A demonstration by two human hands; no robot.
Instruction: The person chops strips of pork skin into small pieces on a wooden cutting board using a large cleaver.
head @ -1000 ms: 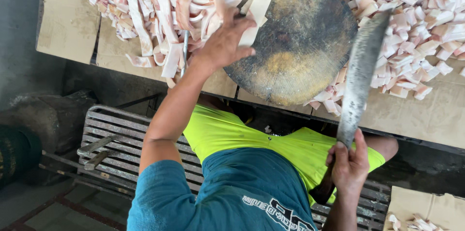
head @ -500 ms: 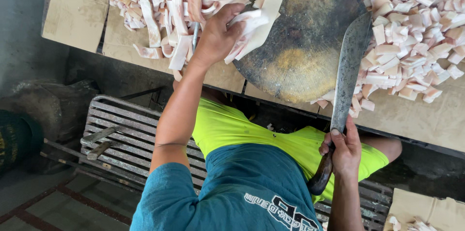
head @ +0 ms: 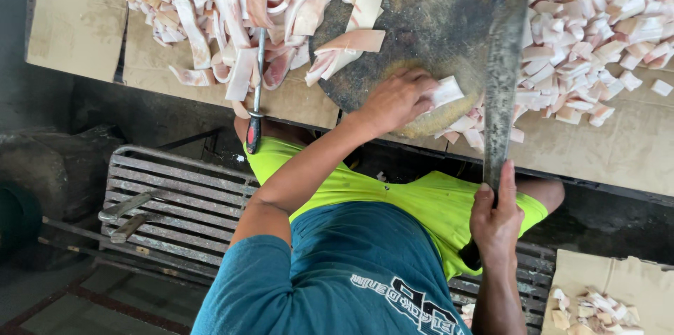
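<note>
My left hand presses a small pale piece of pork skin onto the near edge of a round, dark wooden chopping block. Two more long strips lie on the block's left side. My right hand is closed around the handle of a large cleaver. Its long dull blade points away from me along the block's right edge, just right of the held piece.
A heap of long uncut strips lies left of the block, with a sharpening steel with a red-and-black handle on it. Small cut pieces cover the cardboard-lined table at right. A metal slatted bench is under me.
My left hand came off the heap of strips and moved down-right to the block's near edge with a piece. The cleaver has stayed beside the block.
</note>
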